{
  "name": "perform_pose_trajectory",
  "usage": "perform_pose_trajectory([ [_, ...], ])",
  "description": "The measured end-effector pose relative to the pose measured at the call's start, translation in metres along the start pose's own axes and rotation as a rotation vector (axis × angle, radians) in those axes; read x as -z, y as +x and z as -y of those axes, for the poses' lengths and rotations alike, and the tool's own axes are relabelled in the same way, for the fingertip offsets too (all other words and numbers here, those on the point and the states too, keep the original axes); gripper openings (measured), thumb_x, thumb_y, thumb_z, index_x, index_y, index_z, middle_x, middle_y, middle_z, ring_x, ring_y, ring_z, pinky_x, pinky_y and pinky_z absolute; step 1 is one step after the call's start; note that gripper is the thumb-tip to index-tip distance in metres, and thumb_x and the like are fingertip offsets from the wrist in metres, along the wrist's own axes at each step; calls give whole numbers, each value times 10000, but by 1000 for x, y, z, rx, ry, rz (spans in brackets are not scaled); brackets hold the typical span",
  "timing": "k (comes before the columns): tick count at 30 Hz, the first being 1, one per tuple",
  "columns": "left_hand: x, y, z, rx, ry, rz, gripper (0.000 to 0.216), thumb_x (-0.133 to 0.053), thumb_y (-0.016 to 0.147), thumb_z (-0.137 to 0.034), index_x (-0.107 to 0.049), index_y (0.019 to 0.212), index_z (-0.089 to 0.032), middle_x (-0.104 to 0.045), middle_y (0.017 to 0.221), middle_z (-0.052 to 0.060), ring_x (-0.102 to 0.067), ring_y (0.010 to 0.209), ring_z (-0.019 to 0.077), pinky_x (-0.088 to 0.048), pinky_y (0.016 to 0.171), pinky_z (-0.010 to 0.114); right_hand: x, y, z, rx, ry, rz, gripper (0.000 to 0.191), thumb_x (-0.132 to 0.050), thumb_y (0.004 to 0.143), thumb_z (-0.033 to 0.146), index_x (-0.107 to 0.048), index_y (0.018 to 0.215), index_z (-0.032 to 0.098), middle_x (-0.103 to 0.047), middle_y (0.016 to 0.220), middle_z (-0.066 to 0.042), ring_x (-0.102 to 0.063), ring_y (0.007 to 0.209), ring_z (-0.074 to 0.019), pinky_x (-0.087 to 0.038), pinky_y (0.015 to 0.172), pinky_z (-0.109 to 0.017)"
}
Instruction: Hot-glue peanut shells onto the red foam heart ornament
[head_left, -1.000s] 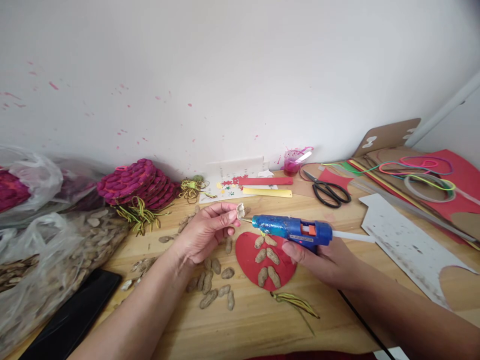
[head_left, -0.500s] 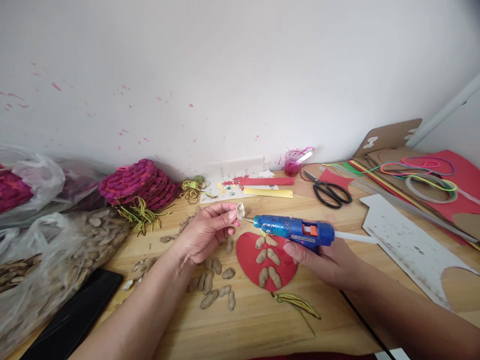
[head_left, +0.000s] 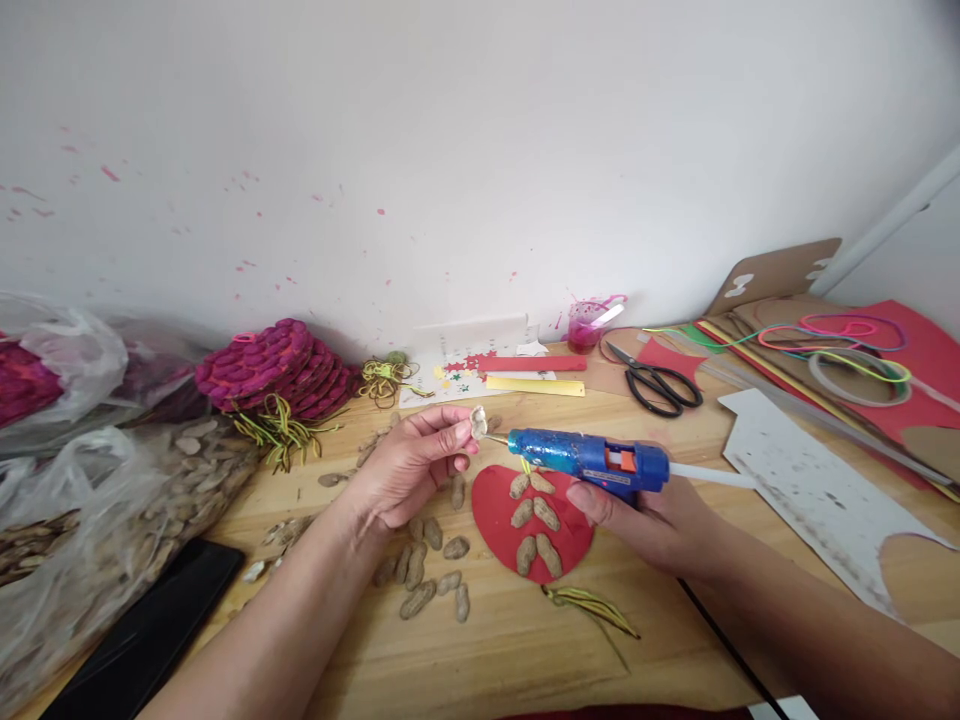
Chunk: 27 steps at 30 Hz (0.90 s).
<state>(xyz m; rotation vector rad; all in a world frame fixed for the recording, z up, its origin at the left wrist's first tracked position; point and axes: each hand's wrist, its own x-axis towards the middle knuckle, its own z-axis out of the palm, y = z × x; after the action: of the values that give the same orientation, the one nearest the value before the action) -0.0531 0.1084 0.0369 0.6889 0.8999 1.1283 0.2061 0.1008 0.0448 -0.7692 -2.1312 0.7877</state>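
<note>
Between thumb and fingers my left hand point(head_left: 424, 455) pinches a peanut shell point(head_left: 478, 422), its pale hollow side turned to the right. My right hand point(head_left: 652, 525) is wrapped round a blue hot glue gun point(head_left: 589, 460); its metal nozzle is at the edge of the shell, and a white glue stick point(head_left: 709, 475) sticks out of the back. Below lies a red paper disc point(head_left: 491, 525) bearing several peanut shells point(head_left: 547, 513) set in slanted pairs. A yellow-green string tassel point(head_left: 596, 607) hangs off its lower edge. Several loose peanut shells point(head_left: 418, 598) lie left of the disc.
At left stand a plastic bag of peanut shells point(head_left: 191, 485), a black phone-like slab point(head_left: 150, 630) and a stack of magenta discs point(head_left: 274, 365). Black scissors point(head_left: 660, 388), a cup of pink paint point(head_left: 585, 330) and card scraps point(head_left: 810, 480) lie towards the back and right.
Almost nothing differs. Both hands, the shell and the glue gun hold the same positions; the view has shifted very slightly.
</note>
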Motion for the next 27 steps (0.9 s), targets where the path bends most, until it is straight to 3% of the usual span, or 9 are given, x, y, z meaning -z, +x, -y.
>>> perform_pose_trajectory([
  [27,0,0,-1,-2,8,30,318,-964,599,-256,-759,811,-136,-666,714,15,-607,621,71,-494,539,149,-1,-1,-5,21,-31,4,210,-598,949,242,-596,744,196,-561,627,30,-503,542,-108,-389,516,-242],
])
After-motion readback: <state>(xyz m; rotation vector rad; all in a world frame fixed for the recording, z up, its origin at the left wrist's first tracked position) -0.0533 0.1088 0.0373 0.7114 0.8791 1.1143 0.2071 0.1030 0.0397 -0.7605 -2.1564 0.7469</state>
